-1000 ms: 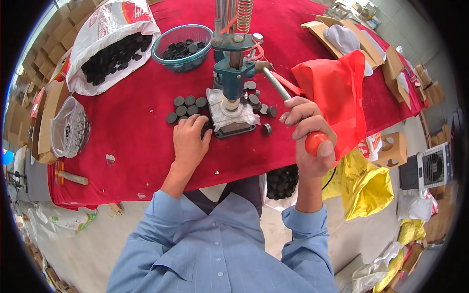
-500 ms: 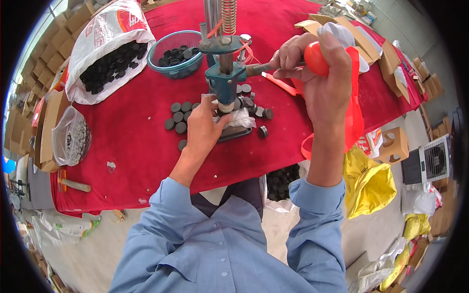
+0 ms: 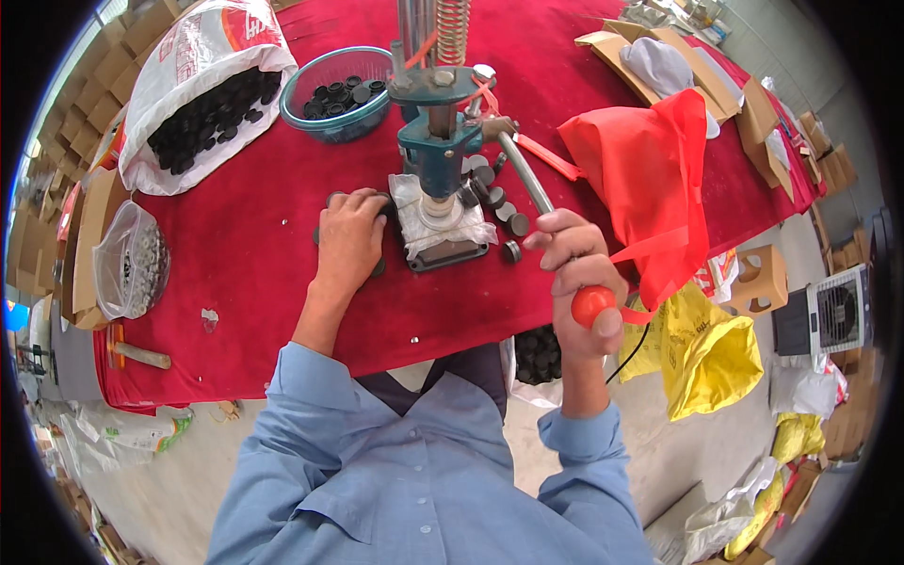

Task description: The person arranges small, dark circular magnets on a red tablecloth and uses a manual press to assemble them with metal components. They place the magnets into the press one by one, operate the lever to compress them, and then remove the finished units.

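A teal hand press (image 3: pixel 439 151) stands on the red-covered table, its pale tip lowered onto a crumpled white plastic sheet (image 3: pixel 407 209) over the dark base (image 3: pixel 447 254). My right hand (image 3: pixel 586 287) is wrapped round the press lever (image 3: pixel 529 177), with the red ball knob (image 3: pixel 593 306) showing at my thumb. The lever slants down towards me. Left of the base, my left hand (image 3: pixel 350 235) bends its fingers down over black round caps (image 3: pixel 384 201); the fingertips are partly hidden among them. More black caps (image 3: pixel 507 212) lie right of the press.
Behind left are a teal bowl (image 3: pixel 336 129) of black caps and a white sack (image 3: pixel 202 141) spilling similar ones. A clear bag of small parts (image 3: pixel 132 264) and a hammer (image 3: pixel 141 355) are at the left. A red bag (image 3: pixel 650 169) and open cardboard box (image 3: pixel 612 56) occupy the right.
My right hand has swung the lever down and towards me. My left hand has left the press tip and moved left onto the caps. The red bag is now more exposed.
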### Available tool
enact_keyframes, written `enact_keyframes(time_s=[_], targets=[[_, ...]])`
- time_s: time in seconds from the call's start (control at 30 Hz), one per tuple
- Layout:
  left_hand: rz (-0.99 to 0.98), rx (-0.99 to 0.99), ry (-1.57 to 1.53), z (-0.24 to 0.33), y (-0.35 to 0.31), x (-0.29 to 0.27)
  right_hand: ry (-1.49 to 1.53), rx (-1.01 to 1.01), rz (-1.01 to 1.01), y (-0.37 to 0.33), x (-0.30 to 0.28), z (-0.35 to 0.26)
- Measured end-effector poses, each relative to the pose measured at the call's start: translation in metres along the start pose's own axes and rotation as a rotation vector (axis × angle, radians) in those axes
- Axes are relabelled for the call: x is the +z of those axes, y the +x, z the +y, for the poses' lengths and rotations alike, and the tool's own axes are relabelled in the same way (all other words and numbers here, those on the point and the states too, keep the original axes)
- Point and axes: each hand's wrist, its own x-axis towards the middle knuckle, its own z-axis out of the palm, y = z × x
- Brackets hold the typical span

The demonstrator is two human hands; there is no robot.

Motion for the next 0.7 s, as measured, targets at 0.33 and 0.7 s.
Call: enact_keyframes(time_s=[0.33,0.7], targets=[[0.016,-0.041,-0.098,-0.009,0.008,0.004,-0.059,0.036,-0.031,0.027,0.001,-0.016],[0.048,-0.218,-0.462,0.055,0.008,-0.008,0.032,0.145,-0.057,0.128,0.009,-0.034]])
